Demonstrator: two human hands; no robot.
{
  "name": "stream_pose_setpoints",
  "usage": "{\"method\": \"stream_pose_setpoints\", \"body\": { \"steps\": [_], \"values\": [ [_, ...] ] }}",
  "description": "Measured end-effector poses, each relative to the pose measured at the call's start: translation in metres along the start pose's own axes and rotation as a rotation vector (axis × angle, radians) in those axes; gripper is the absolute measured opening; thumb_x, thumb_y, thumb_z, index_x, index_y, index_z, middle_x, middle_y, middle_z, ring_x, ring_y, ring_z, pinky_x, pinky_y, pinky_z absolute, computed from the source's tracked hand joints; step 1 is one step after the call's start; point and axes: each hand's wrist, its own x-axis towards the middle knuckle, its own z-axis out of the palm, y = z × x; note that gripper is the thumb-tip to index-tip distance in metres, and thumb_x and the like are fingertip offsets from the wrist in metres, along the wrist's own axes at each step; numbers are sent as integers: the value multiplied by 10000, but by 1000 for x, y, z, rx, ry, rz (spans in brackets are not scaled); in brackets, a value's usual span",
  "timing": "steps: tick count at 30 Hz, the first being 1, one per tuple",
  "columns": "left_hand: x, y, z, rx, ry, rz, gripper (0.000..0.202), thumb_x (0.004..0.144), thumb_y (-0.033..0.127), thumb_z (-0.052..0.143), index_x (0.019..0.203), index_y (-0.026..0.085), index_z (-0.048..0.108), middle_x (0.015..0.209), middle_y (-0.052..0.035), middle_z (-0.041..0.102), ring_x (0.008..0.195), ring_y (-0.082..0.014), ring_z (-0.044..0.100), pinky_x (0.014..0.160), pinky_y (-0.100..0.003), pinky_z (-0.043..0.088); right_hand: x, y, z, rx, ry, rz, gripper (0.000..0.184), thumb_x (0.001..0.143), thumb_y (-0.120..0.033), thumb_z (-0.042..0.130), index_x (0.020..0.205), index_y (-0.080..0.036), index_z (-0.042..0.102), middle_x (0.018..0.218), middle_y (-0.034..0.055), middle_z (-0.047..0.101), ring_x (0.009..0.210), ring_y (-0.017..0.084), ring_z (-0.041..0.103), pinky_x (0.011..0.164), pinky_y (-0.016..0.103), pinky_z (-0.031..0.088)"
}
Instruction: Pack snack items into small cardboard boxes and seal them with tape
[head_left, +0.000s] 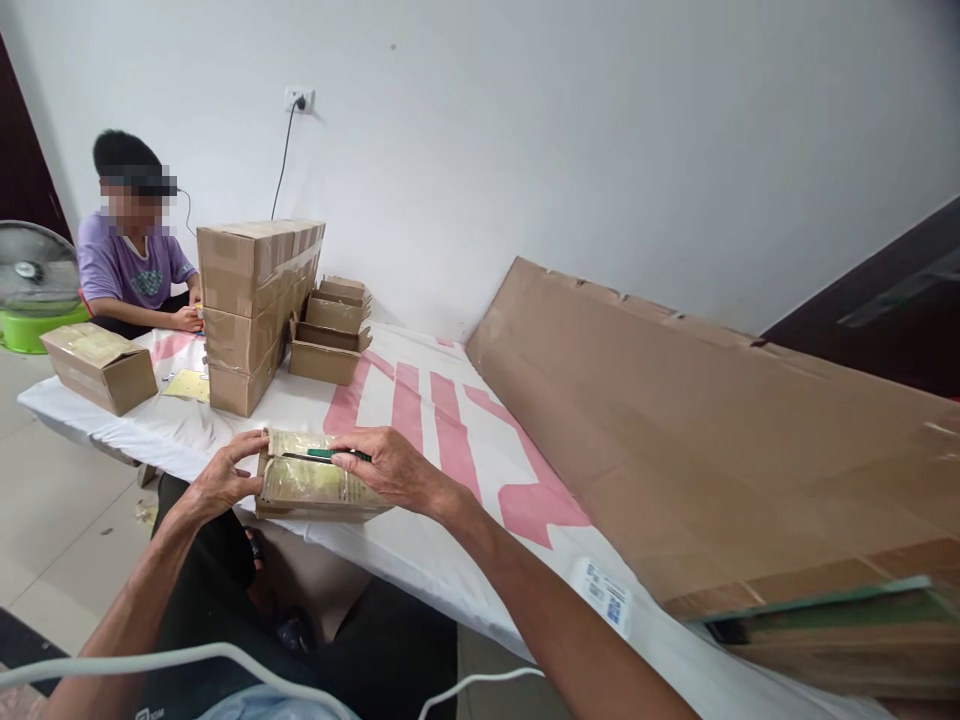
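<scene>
A cardboard box (322, 485) with yellowish tape over its top flaps lies at the near edge of the table. My left hand (225, 475) steadies its left end, thumb and fingers apart along the edge. In my right hand (394, 465) is a green-handled knife (321, 453), held low over the box top. The knife lies along the dark seam between the two flaps; whether its tip is inside the seam I cannot tell. My right palm hides the right end of the box.
Stacked closed boxes (240, 345) stand beyond, with several open boxes (326, 360) behind them. Another box (101, 365) sits at the left, near a seated person (139, 260) with a small object in hand. A large cardboard sheet (675, 430) slopes along the right; white cables (225, 652) cross the foreground.
</scene>
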Motion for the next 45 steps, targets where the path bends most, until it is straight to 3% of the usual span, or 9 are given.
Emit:
{"method": "stream_pose_setpoints", "body": {
  "steps": [11, 18, 22, 26, 31, 35, 40, 43, 45],
  "values": [
    [-4, -16, 13, -8, 89, 60, 647, 723, 244, 779, 1368, 290, 748, 1603, -121, 535, 1426, -355, 563, 954, -392, 610, 19, -20, -9, -237, -160, -32, 210, 1052, -242, 617, 1059, -244, 827, 976, 35, 812, 858, 185, 696, 761, 289, 440],
    [-8, -11, 16, -31, 86, 22, 628, 675, 177, 683, 1290, 282, 758, 1646, -92, 485, 1408, -344, 586, 955, -402, 621, 37, -37, -3, -521, -278, -5, 229, 1082, -285, 609, 1042, -185, 811, 994, 92, 806, 876, 228, 711, 681, 302, 391],
    [-8, -10, 15, -9, 95, 16, 560, 687, 218, 692, 1241, 264, 757, 1652, -98, 467, 1405, -345, 583, 947, -400, 618, 45, -45, 2, -630, -327, 8, 218, 1067, -320, 645, 1091, -186, 815, 1013, 125, 807, 880, 263, 726, 671, 315, 410],
    [-6, -11, 14, -9, 86, 6, 557, 692, 237, 683, 1243, 265, 757, 1643, -100, 475, 1427, -350, 559, 920, -388, 621, 41, -36, 1, -634, -320, 11, 181, 1044, -318, 682, 1050, -215, 831, 965, 109, 808, 872, 257, 734, 698, 309, 448],
    [-1, -11, 9, 10, 61, 20, 571, 690, 235, 658, 1252, 251, 757, 1629, -114, 492, 1456, -356, 534, 876, -360, 629, 15, -3, -11, -523, -227, 21, 118, 1003, -301, 732, 985, -247, 835, 960, 87, 804, 846, 233, 722, 698, 299, 456],
    [1, -13, 2, 51, 82, 45, 522, 708, 253, 677, 1220, 256, 779, 1594, -116, 547, 1437, -363, 550, 886, -366, 639, -14, 21, -32, -382, -131, 139, 153, 944, -336, 780, 811, -271, 818, 825, 59, 780, 775, 220, 693, 674, 291, 445],
    [5, -9, 0, 126, 48, 88, 502, 763, 288, 695, 1257, 264, 775, 1653, -124, 506, 1440, -368, 565, 957, -416, 636, -56, 41, -72, -181, -85, 214, 220, 982, -390, 651, 899, -305, 837, 864, 13, 802, 786, 216, 683, 693, 309, 449],
    [9, 0, -2, 225, 10, 125, 453, 809, 306, 687, 1252, 288, 779, 1722, -100, 429, 1510, -385, 509, 1077, -491, 588, -79, 67, -76, -110, 172, 284, 296, 1003, -421, 574, 1042, -269, 826, 965, 37, 810, 865, 234, 702, 775, 339, 501],
    [13, 7, -5, 267, -25, 191, 446, 829, 312, 696, 1268, 287, 778, 1754, -91, 389, 1562, -391, 448, 1193, -537, 498, -92, 93, -61, -117, 360, 340, 324, 989, -422, 570, 1119, -234, 800, 1032, 68, 803, 946, 255, 709, 845, 368, 526]
  ]
}}
